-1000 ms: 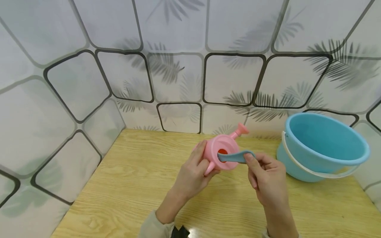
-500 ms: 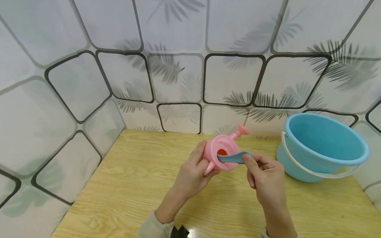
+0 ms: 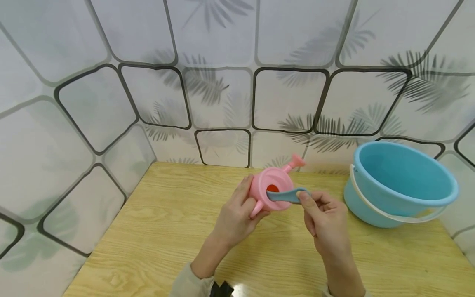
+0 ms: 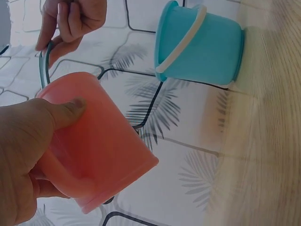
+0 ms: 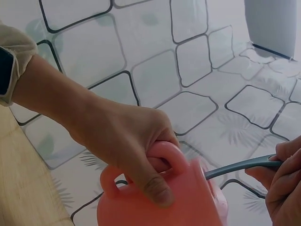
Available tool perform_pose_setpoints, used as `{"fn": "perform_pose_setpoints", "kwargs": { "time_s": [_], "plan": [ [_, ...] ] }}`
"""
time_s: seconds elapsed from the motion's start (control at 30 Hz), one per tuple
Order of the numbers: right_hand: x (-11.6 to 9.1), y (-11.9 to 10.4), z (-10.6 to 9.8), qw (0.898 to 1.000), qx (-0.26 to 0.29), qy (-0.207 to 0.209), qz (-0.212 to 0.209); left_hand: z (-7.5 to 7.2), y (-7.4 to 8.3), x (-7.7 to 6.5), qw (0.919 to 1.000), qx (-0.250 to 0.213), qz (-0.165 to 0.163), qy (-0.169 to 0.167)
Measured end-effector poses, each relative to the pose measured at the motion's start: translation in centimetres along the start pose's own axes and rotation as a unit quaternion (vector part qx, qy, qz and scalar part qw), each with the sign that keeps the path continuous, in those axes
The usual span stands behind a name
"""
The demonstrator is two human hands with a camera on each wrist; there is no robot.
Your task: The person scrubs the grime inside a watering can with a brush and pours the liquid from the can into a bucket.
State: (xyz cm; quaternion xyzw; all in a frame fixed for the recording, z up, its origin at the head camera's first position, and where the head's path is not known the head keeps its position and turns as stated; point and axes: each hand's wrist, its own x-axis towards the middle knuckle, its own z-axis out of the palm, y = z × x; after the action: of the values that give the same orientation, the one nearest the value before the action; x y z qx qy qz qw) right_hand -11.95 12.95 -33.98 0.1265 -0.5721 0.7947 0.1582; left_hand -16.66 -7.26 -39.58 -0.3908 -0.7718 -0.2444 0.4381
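Observation:
A pink toy watering can (image 3: 279, 177) is held up over the table by my left hand (image 3: 233, 218). In the left wrist view, the thumb presses the can's side (image 4: 106, 136) near the rim. The right wrist view shows fingers curled through its loop handle (image 5: 170, 153). My right hand (image 3: 328, 222) pinches the end of a flat, curved blue-grey handle (image 3: 282, 196) between thumb and fingers. Its other end goes into the can's round top opening and is hidden there. Something orange-red (image 3: 272, 188) shows inside that opening. The can's sprinkler spout (image 3: 295, 161) points toward the back wall.
A light blue bucket (image 3: 371, 198) with a white carrying handle (image 3: 375, 208) stands at the right on the wood-grain table (image 3: 148, 231). Patterned wall covering (image 3: 222, 99) encloses the back and left sides.
Both hands, with the can and the blue-grey handle, have shifted slightly left together. The handle is still inside the opening, and both grips look the same.

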Motion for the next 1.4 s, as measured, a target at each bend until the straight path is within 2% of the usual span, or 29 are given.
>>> {"fn": "perform_pose_setpoints", "kwargs": {
  "time_s": [0.1, 0.23, 0.37, 0.63, 0.87, 1.17, 1.4],
  "plan": [
    [0.0, -0.2, -0.1, 1.0, 0.016, 0.002, -0.005, -0.1, -0.1, -0.1, 1.0, 0.001, 0.0, -0.006],
    [-0.1, 0.3, 0.6, 1.0, -0.014, 0.004, 0.015, -0.3, -0.1, -0.4, 1.0, 0.002, -0.003, -0.008],
    [-0.1, 0.7, 1.2, 0.999, -0.037, -0.012, 0.027, -0.6, -0.1, -0.7, 0.9999, 0.007, -0.008, 0.001],
    [-0.1, -0.2, 0.2, 1.0, 0.003, -0.016, -0.008, -0.6, -0.2, -0.4, 1.0, 0.007, -0.002, -0.001],
    [-0.2, 0.2, 0.7, 0.998, -0.039, -0.043, 0.02, -0.4, -0.1, -0.3, 1.0, 0.002, 0.002, 0.001],
    [-0.2, -0.6, -0.7, 0.997, 0.005, -0.074, -0.008, -0.7, -0.1, -0.1, 0.9999, -0.01, -0.001, -0.013],
    [-0.3, -0.4, -0.3, 0.993, -0.01, -0.12, 0.022, -0.8, -0.2, -0.7, 0.9996, -0.004, 0.0, -0.028]
  ]
}}
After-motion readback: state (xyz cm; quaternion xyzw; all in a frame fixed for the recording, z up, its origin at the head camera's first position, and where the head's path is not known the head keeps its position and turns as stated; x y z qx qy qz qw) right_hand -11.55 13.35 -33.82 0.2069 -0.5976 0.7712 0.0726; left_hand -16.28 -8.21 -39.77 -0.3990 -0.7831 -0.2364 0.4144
